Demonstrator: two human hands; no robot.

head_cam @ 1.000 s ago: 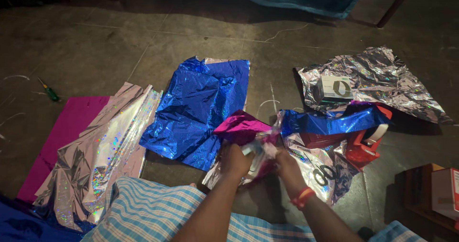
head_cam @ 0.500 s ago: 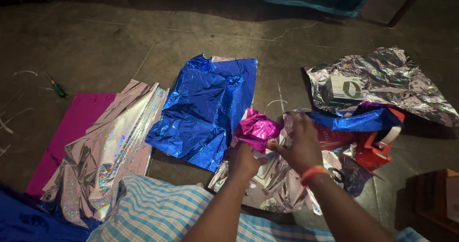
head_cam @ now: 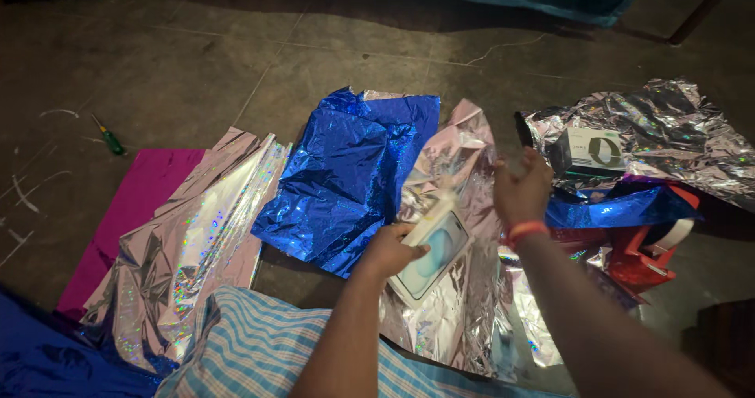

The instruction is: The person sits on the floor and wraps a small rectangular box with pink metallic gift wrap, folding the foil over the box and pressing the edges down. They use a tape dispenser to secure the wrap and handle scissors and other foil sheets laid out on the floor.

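Ahead: I see bare floor (head_cam: 354,44) open beyond the foil | left: blue foil sheet (head_cam: 346,178) and silver holographic sheet (head_cam: 189,248) cover the ground | right: crumpled silver foil (head_cam: 676,138), small box (head_cam: 590,150), red bag (head_cam: 641,260) crowd that side | far left: screwdriver (head_cam: 108,137) lies apart.

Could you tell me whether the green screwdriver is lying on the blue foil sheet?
No, the green screwdriver lies on the bare floor, well left of the blue foil sheet.

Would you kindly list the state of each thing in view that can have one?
Left hand: gripping the white box.
White box: closed, tilted, over the silver foil sheet.
Right hand: raised, pinching an edge of the silver foil sheet.
Blue foil sheet: crumpled, flat on floor.
Small box: closed, resting on crinkled silver foil.
Screwdriver: lying on floor.
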